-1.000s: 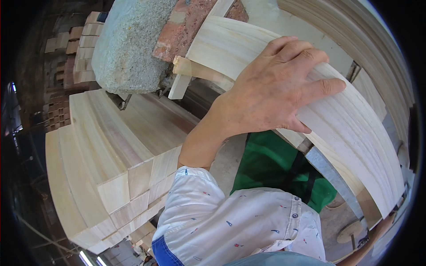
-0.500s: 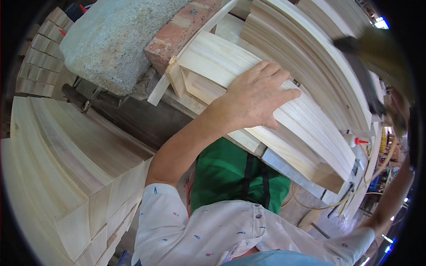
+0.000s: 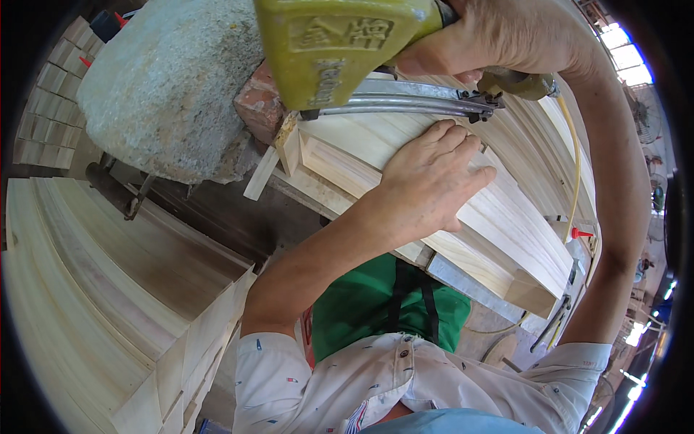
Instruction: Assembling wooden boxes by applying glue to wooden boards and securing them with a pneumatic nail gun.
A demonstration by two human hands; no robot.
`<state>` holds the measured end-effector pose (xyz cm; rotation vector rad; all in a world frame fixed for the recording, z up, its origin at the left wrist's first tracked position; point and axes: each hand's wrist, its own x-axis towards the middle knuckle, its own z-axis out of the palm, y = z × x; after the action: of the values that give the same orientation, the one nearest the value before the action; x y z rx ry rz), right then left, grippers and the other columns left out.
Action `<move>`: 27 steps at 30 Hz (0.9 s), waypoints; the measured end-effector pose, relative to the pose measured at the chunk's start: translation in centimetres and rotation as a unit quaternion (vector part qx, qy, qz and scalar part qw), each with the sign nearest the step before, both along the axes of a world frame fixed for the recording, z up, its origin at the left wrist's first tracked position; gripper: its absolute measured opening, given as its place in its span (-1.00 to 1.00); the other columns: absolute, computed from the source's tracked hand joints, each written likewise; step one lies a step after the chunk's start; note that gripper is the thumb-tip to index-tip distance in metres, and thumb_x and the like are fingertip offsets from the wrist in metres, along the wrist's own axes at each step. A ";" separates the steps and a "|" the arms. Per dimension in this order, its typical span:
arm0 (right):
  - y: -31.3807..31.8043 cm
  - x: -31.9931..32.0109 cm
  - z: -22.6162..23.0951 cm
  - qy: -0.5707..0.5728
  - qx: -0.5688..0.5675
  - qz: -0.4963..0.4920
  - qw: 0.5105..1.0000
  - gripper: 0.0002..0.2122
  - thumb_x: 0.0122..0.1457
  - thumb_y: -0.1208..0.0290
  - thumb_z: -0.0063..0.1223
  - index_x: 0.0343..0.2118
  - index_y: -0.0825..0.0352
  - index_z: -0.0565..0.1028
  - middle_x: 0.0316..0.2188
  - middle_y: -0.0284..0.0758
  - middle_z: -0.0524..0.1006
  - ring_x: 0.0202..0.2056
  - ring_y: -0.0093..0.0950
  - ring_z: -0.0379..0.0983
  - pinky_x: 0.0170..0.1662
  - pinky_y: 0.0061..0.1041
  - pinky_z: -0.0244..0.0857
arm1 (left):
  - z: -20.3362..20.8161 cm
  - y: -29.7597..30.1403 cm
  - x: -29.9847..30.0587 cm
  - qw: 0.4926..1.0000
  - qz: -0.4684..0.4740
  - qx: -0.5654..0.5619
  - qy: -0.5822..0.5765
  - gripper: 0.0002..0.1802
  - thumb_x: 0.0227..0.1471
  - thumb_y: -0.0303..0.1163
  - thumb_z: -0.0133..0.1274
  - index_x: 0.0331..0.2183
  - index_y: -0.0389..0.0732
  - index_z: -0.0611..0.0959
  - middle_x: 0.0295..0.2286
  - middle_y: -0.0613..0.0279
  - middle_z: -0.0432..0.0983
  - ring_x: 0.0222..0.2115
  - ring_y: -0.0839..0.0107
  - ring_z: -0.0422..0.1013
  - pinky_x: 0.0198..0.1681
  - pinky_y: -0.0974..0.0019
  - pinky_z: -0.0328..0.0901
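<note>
My left hand (image 3: 431, 181) lies over the top board of a pale wooden box (image 3: 517, 224), its fingers bent over the board's far edge and its thumb spread along the top. The box is long, with an open side facing me. High in the view, my right hand (image 3: 506, 36) is wrapped round the handle of a yellow-green air nail gun (image 3: 325, 50). The gun's nose comes down at the box's left end, by the corner of the top board; whether it touches is hard to tell. A yellow air hose (image 3: 574, 159) runs from the gun's handle.
A big rough stone (image 3: 170, 94) and a red brick (image 3: 259, 105) sit beyond the box's left end. Stacked wooden boards (image 3: 94, 289) fill the lower left. More long boards (image 3: 531, 145) lie behind the box. A white glue bottle with a red tip (image 3: 567, 228) stands to the right.
My right hand has brought the nail gun from the far right across to the box's left end. My left hand stays on the top board, in nearly the same place.
</note>
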<state>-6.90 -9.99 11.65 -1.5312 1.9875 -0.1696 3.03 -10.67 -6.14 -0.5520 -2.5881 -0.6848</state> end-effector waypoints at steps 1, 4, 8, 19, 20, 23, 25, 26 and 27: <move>-0.2 0.2 -0.1 0.018 0.009 -0.003 1.000 -0.85 0.03 0.36 0.12 -0.48 0.35 0.53 -0.73 -0.44 0.42 -0.69 -0.62 0.33 -0.62 -0.57 0.21 | 0.0 0.0 0.0 1.000 0.002 0.000 0.002 -0.23 -0.48 -0.18 0.38 -0.09 -0.07 0.52 -0.19 0.15 0.32 -0.05 0.19 0.22 0.14 0.17 0.05; -0.6 0.3 -0.4 0.002 0.006 -0.014 1.000 -0.83 0.03 0.36 0.10 -0.58 0.36 0.51 -0.79 -0.45 0.39 -0.72 -0.62 0.31 -0.64 -0.57 0.18 | 0.1 0.0 0.0 1.000 0.004 -0.002 -0.001 -0.23 -0.48 -0.19 0.38 -0.08 -0.08 0.51 -0.19 0.15 0.31 -0.05 0.19 0.22 0.15 0.17 0.04; -0.5 0.6 -0.6 0.043 0.013 0.006 0.999 -0.81 0.01 0.36 0.08 -0.62 0.35 0.49 -0.79 -0.46 0.40 -0.74 -0.64 0.30 -0.66 -0.58 0.16 | 0.1 0.0 -0.1 1.000 0.005 -0.010 -0.014 -0.21 -0.47 -0.20 0.38 -0.07 -0.08 0.50 -0.18 0.15 0.32 -0.06 0.20 0.22 0.14 0.18 0.05; 1.9 0.5 0.3 -0.043 -0.020 -0.011 0.999 -0.80 0.02 0.37 0.08 -0.60 0.39 0.46 -0.81 -0.45 0.35 -0.76 -0.66 0.30 -0.74 -0.63 0.15 | 0.6 0.1 -0.1 0.999 0.000 -0.017 -0.034 -0.19 -0.45 -0.21 0.36 -0.02 -0.03 0.49 -0.07 0.11 0.33 -0.01 0.17 0.22 0.13 0.19 0.09; 2.7 0.6 0.6 -0.042 -0.029 -0.014 0.999 -0.81 0.02 0.37 0.08 -0.59 0.40 0.45 -0.81 -0.45 0.34 -0.77 -0.66 0.30 -0.75 -0.64 0.15 | 0.6 0.2 -0.2 0.999 0.001 -0.028 -0.044 -0.19 -0.42 -0.20 0.35 0.00 -0.02 0.48 -0.04 0.09 0.32 0.02 0.14 0.21 0.14 0.18 0.08; 7.8 2.2 4.0 0.072 -0.119 -0.147 0.979 -0.80 0.00 0.38 0.16 -0.54 0.44 0.47 -0.80 -0.41 0.36 -0.82 -0.65 0.27 -0.83 -0.68 0.10 | 0.4 0.3 -0.1 0.999 0.000 -0.029 -0.024 -0.19 -0.38 -0.16 0.33 0.02 -0.02 0.46 -0.02 0.05 0.31 0.06 0.09 0.17 0.16 0.13 0.06; 11.4 3.2 5.6 0.107 -0.170 -0.220 0.955 -0.80 -0.03 0.40 0.20 -0.51 0.46 0.49 -0.79 -0.39 0.37 -0.83 -0.65 0.27 -0.85 -0.69 0.09 | 0.3 0.3 -0.1 0.998 0.006 -0.052 -0.044 -0.17 -0.36 -0.14 0.32 0.05 -0.02 0.44 0.00 0.03 0.29 0.08 0.06 0.15 0.19 0.08 0.02; 13.5 3.4 6.2 0.122 -0.192 -0.253 0.940 -0.80 -0.04 0.40 0.21 -0.50 0.46 0.50 -0.79 -0.39 0.37 -0.83 -0.65 0.27 -0.85 -0.69 0.09 | 0.4 0.3 -0.1 0.996 -0.002 -0.077 -0.044 -0.15 -0.37 -0.14 0.32 0.06 -0.01 0.43 0.01 0.03 0.28 0.08 0.05 0.14 0.19 0.07 0.01; 16.4 3.9 6.4 0.144 -0.201 -0.285 0.926 -0.80 -0.03 0.40 0.20 -0.48 0.47 0.49 -0.77 -0.38 0.38 -0.81 -0.65 0.28 -0.83 -0.69 0.11 | 0.4 0.3 -0.1 0.993 0.006 -0.093 -0.066 -0.12 -0.38 -0.14 0.33 0.07 -0.01 0.41 0.02 0.02 0.27 0.08 0.04 0.15 0.19 0.06 0.01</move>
<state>-3.03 6.42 18.02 -1.2039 2.7307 -0.6567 2.91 -10.32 -5.69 -0.5661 -2.7952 -0.4926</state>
